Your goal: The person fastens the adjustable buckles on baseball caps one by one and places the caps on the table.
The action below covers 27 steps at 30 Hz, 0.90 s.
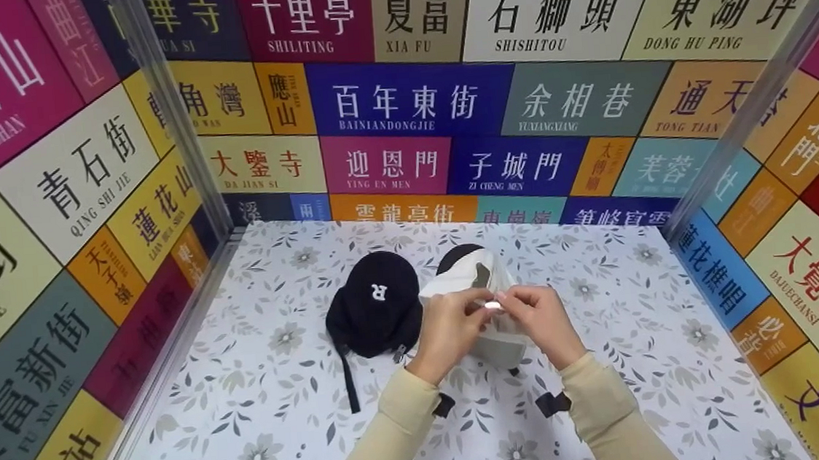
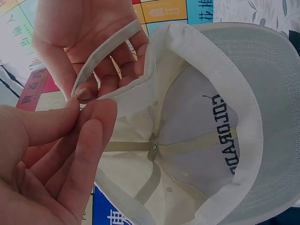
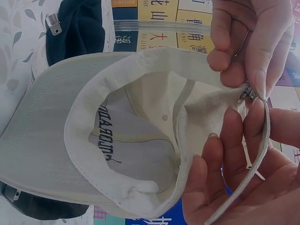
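A cream baseball cap (image 1: 450,276) with a pale grey brim (image 1: 501,352) is held up between both hands, its open underside showing in the wrist views. Dark lettering (image 2: 225,133) reads through the inside of its crown. At the back of the cap, a thin fabric strap (image 3: 243,185) runs to a small metal buckle (image 3: 247,93). My left hand (image 1: 450,329) pinches the strap right at the buckle. Thumb and forefinger of my right hand (image 1: 542,318) pinch the strap beside it, with the strap's free length curving past the palm.
Left of the hands, a black cap (image 1: 378,298) with a white R lies on the flowered tabletop (image 1: 248,411), its strap trailing forward. Another dark cap (image 1: 457,254) shows partly behind the cream one. Panels with printed signs (image 1: 406,98) wall in the back and sides.
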Each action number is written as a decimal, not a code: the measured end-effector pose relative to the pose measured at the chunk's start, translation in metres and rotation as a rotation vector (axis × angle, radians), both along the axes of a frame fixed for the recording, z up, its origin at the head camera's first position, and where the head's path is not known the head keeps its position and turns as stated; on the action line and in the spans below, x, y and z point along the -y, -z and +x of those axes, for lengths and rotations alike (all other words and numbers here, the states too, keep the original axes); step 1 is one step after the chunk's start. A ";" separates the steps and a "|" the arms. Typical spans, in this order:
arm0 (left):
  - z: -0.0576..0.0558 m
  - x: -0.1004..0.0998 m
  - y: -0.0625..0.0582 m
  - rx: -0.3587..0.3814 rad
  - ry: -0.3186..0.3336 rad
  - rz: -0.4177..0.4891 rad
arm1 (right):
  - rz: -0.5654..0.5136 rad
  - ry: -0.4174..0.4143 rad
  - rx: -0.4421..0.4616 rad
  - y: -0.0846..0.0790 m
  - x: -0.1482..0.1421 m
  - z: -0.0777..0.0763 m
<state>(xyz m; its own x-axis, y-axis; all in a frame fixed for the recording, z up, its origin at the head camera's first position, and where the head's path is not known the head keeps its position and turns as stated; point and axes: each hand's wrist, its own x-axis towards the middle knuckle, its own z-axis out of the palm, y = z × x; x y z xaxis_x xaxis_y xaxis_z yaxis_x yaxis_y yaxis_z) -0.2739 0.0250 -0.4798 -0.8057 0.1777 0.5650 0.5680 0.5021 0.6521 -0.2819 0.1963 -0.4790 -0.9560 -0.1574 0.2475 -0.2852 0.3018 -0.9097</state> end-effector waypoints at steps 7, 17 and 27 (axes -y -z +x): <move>0.000 0.001 0.000 0.001 -0.007 0.016 | -0.028 0.019 0.039 -0.017 0.003 0.012; -0.001 0.001 0.001 -0.015 -0.024 0.001 | -0.019 0.018 0.024 -0.021 0.002 0.015; 0.001 0.001 -0.001 -0.038 -0.029 -0.026 | 0.058 -0.007 0.016 -0.024 0.006 0.016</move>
<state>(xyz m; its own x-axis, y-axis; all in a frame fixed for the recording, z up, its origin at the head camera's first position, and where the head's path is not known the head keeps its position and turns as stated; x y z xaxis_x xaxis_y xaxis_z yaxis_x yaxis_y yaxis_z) -0.2727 0.0245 -0.4791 -0.7891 0.1690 0.5906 0.5766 0.5353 0.6173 -0.2662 0.1901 -0.4545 -0.9586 -0.1772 0.2230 -0.2733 0.3520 -0.8952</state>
